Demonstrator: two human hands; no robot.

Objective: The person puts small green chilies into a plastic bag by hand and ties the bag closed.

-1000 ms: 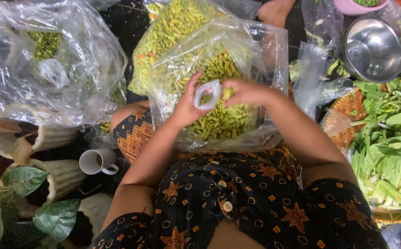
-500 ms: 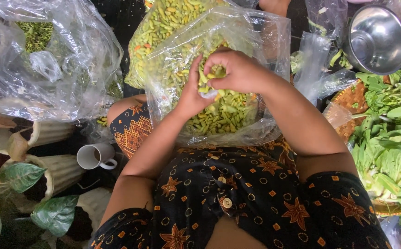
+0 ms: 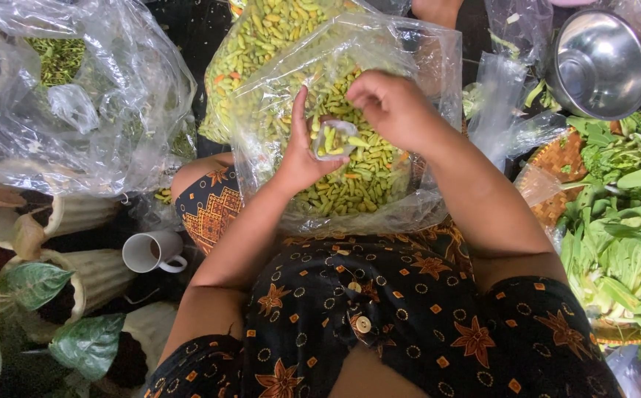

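Now left hand (image 3: 302, 158) holds small bag (image 3: 333, 138) — right hand (image 3: 390, 107) above

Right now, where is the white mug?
The white mug sits low on the left of the head view, beside the person's left arm, next to the pale ribbed pots.

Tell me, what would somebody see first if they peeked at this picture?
Probably the big clear plastic bag of green chillies on the person's lap, in the middle. Right above it, the left hand holds a small bag with a few chillies inside, while the right hand hovers at its opening. A shiny steel bowl gleams at top right, above a heap of leafy greens.
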